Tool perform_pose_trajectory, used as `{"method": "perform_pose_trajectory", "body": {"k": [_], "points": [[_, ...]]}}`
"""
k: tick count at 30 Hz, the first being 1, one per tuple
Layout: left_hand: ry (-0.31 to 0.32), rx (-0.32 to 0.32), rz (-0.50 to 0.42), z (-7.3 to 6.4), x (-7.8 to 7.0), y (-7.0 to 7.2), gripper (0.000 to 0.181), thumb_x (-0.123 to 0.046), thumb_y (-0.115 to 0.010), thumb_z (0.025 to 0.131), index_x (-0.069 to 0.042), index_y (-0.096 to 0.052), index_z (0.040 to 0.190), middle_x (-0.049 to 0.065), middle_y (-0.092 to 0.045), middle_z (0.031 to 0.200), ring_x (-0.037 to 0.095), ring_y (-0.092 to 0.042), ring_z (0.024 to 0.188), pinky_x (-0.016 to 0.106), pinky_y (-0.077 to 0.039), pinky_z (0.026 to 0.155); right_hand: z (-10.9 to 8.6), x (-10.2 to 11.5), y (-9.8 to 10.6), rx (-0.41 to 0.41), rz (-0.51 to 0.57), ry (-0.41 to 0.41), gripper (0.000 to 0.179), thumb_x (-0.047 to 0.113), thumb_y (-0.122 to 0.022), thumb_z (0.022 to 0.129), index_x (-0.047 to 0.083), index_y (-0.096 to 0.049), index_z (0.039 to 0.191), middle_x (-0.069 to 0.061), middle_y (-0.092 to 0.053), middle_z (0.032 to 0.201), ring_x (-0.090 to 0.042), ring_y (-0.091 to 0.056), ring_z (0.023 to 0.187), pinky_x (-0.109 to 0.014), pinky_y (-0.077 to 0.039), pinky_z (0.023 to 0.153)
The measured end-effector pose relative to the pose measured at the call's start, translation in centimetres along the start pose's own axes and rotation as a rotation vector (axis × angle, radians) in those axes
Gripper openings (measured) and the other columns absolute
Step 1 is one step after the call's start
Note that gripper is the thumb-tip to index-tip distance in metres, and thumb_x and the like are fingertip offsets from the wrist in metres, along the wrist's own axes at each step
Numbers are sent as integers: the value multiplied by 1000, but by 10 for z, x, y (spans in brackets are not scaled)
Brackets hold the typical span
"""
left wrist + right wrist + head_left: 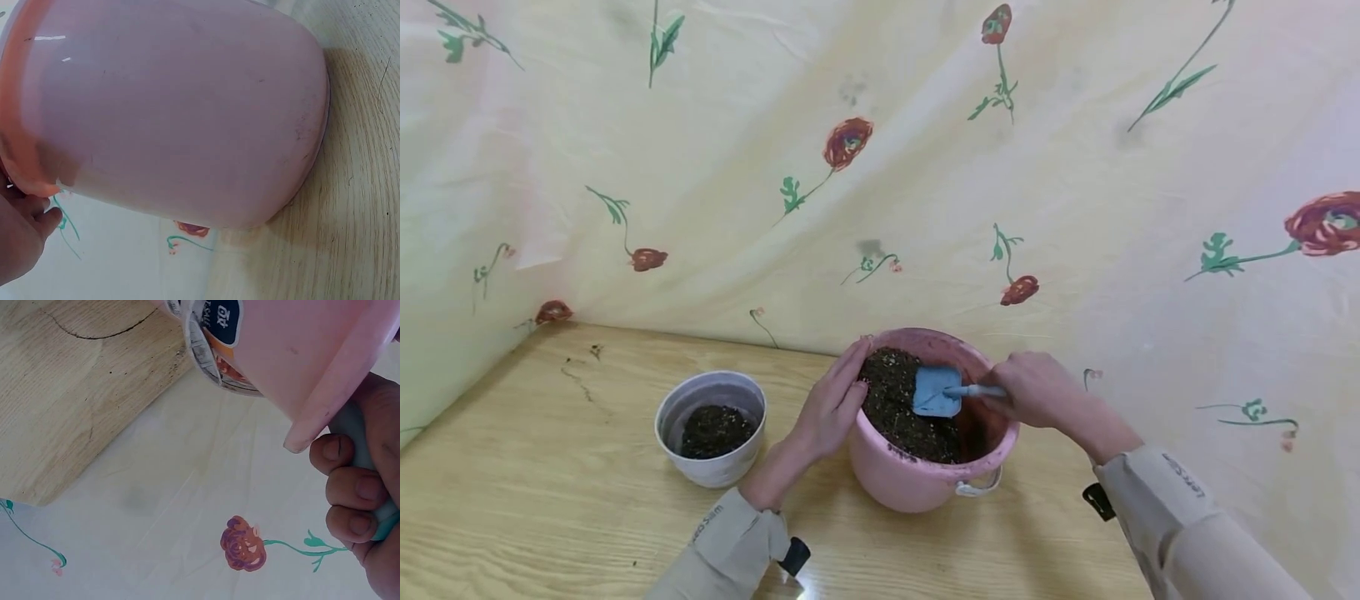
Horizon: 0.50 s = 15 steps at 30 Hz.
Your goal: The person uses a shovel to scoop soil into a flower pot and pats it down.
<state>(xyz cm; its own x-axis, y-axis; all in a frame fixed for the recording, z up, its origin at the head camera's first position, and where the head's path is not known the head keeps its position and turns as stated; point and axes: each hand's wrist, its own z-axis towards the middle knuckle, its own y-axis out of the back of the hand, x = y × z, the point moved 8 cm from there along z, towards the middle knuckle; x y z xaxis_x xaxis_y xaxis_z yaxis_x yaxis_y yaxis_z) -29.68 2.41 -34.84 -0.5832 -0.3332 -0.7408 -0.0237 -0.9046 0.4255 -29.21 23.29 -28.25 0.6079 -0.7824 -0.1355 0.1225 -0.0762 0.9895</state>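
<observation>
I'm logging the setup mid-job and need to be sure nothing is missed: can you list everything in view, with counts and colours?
Pink bucket: one, pink, on the table
Bucket handle: one, whitish, at the bucket's side
Label: one, partly dark blue, on the bucket's side
Bucket soil: one mass, dark brown, inside the bucket
Trowel: one, blue, blade inside the bucket
White pot: one, white, left of the bucket
Pot soil: one clump, dark brown, inside the pot
Table: one, light wood, beneath both containers
Flowered cloth: cream with red flowers, behind the table
Sleeves: two, beige, on the arms
Left hand: one, gripping the bucket's rim
Right hand: one, gripping the trowel
</observation>
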Motion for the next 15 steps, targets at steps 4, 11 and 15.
{"method": "perform_pose_trajectory", "body": {"k": [4,11,15], "points": [[8,-9,2,1,0,0,52,-9,-40,97,-1,-33,148,11,-30,155,28,-29,142,42,-24,116,6,15,1,-38,-68,80,12,20,-77,80,17,-69,72,11,-47,53,-5,-39,46,-24,-41,42],[23,-13,12,2,1,-2,53,-8,-39,97,-2,-32,149,9,-28,157,26,-27,143,41,-23,116,14,26,7,-97,-119,137,13,20,-81,76,16,-69,72,8,-54,55,-6,-46,47,-27,-46,44],[27,-12,14,1,0,-2,53,-8,-39,97,-2,-31,149,9,-27,157,28,-27,143,42,-24,116,13,21,0,-53,-67,152,9,18,-79,77,16,-72,73,10,-56,57,-4,-44,47,-24,-44,44]]}}
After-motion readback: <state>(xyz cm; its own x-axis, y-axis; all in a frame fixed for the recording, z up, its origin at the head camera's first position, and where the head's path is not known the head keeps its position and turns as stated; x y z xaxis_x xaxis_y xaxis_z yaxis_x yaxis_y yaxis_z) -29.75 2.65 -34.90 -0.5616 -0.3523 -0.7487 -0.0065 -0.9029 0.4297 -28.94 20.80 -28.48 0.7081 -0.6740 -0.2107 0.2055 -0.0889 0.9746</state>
